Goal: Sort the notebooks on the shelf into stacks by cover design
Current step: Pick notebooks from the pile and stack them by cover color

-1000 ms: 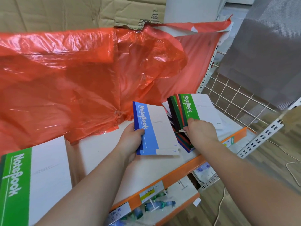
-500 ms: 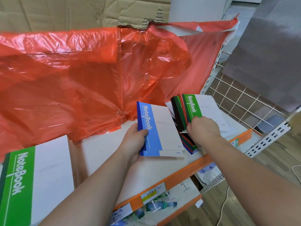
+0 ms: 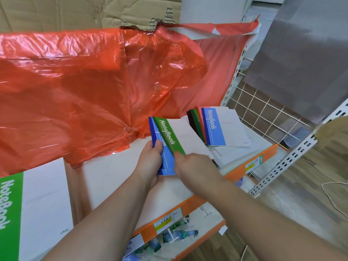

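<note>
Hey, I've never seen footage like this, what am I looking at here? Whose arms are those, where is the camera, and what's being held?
There is no machine here. The two bare arms belong to a person wearing a camera on the head, so the single picture looks forward and down, much as that person sees it. The left hand grips a blue notebook. The right hand pinches a green notebook and holds it over the blue one. Both are above a white shelf with an orange front edge. On the shelf to the right lies a mixed pile of notebooks with a blue one on top. At the lower left sits a stack topped by a green cover. Crumpled red plastic hangs behind. The person seems to be sorting notebooks by cover.
</note>
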The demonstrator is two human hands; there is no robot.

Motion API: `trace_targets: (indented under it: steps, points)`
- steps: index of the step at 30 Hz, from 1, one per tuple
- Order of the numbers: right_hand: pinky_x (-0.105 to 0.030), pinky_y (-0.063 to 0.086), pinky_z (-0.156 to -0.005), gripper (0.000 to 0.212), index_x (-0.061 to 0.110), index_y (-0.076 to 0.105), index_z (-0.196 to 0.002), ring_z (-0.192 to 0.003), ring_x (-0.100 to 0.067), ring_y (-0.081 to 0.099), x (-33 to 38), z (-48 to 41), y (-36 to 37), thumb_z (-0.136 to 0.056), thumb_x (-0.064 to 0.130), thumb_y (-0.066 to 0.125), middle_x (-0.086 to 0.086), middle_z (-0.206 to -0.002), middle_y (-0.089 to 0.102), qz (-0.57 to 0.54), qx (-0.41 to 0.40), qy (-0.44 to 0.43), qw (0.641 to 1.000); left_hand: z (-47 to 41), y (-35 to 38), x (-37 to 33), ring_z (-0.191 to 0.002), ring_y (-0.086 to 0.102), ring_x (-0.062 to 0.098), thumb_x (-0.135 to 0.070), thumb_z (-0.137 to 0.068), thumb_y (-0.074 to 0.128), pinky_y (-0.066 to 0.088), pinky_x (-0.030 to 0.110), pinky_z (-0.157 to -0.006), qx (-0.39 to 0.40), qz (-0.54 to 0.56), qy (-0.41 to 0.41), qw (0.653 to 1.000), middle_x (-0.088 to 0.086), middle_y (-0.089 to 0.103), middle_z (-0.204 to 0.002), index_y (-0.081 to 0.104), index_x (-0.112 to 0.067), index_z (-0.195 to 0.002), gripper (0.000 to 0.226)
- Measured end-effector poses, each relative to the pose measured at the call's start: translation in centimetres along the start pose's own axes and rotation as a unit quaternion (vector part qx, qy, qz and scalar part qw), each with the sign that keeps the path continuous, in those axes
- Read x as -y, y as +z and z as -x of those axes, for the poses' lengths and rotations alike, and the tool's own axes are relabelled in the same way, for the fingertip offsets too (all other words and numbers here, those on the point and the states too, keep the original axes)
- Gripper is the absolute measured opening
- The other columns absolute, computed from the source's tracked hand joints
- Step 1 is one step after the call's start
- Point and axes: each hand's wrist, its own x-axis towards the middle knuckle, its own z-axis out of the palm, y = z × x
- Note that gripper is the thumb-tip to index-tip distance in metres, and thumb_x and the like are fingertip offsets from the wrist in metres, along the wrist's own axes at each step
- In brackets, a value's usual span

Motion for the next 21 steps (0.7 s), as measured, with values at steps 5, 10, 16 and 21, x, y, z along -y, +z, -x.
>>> trace_targets:
  steps: [5,10,16,21]
  points:
    - [-0.034,0.043,-0.051,0.027,0.011,0.060,-0.115,-0.070,-0.029,0.061,-0.3,0.1,0.4,-0.095,0.027,0.052,-0.008,-0.079,0.065,-0.110,-0.009,0.003,0.994,-0.1,0.1,0.6,-0.093,0.073,0.026,-0.012,-0.100,0.055,0.061,0.042,-0.076,-0.012,-0.020,0.011,1.000,0.007,0.073,-0.110,0.057,-0.016,-0.118,0.019]
    - [-0.039,0.039,-0.099,0.028,0.006,0.054,-0.118,-0.117,-0.036,0.049,-7.0,-0.9,3.3,-0.096,0.019,0.045,-0.018,-0.121,0.058,-0.017,0.035,0.180,0.983,0.3,-0.4,0.2,-0.084,0.075,0.022,-0.006,-0.099,0.049,0.061,0.034,-0.063,-0.015,-0.035,0.005,0.999,0.005,0.075,-0.103,0.060,-0.017,-0.114,0.022]
    - [-0.035,0.045,-0.084,0.040,0.009,0.056,-0.110,-0.107,-0.027,0.051,-9.6,-0.8,4.7,-0.098,0.045,0.047,-0.011,-0.110,0.057,-0.004,0.079,0.229,0.970,0.7,-1.2,-0.2,-0.084,0.075,0.021,-0.006,-0.100,0.046,0.059,0.032,-0.061,-0.005,-0.037,0.007,0.999,0.004,0.076,-0.101,0.061,-0.017,-0.115,0.024]
    - [-0.031,0.035,-0.067,0.036,0.012,0.056,-0.109,-0.101,-0.025,0.055,-10.0,-1.2,4.2,-0.097,0.046,0.049,-0.007,-0.105,0.056,-0.005,0.098,0.215,0.972,0.8,-1.4,-0.4,-0.084,0.075,0.021,-0.006,-0.100,0.046,0.059,0.032,-0.062,-0.001,-0.036,0.008,0.999,0.005,0.076,-0.101,0.060,-0.017,-0.115,0.023]
